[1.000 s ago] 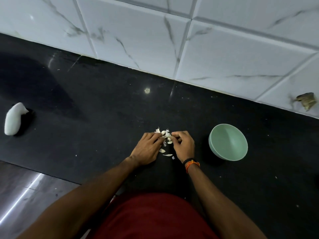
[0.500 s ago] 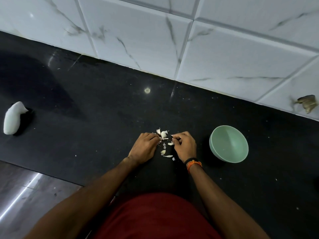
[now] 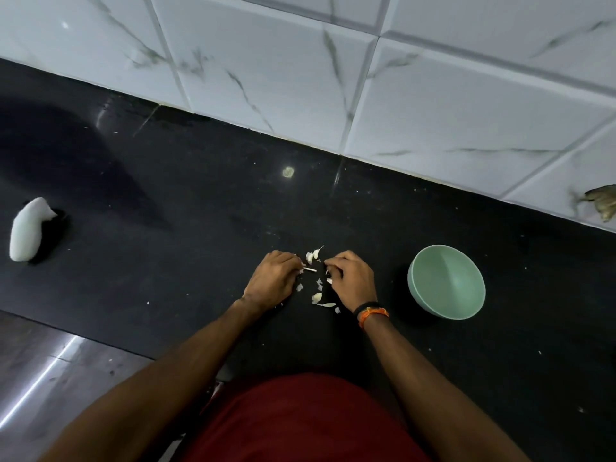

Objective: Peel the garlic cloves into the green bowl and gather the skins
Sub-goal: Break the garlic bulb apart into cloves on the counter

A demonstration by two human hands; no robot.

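Observation:
Both hands rest on the black counter with white garlic pieces and skins (image 3: 315, 256) scattered between them. My left hand (image 3: 271, 281) has its fingers curled and pinches a thin strip of garlic skin (image 3: 309, 269) that sticks out to the right. My right hand (image 3: 351, 280) is curled too, with a small white garlic clove (image 3: 329, 281) showing under its fingers. More skins (image 3: 321, 300) lie nearer me between the wrists. The green bowl (image 3: 446, 281) stands to the right of my right hand and its inside looks empty.
A white marbled tile wall (image 3: 333, 78) runs along the back of the counter. A white object (image 3: 28, 230) lies far left on the counter. A brownish thing (image 3: 601, 203) sticks to the wall at far right. The counter's front edge (image 3: 83, 338) drops to a grey floor.
My hands have drawn apart, the left to the left and the right to the right. A thin strip of skin now shows at my left fingertips.

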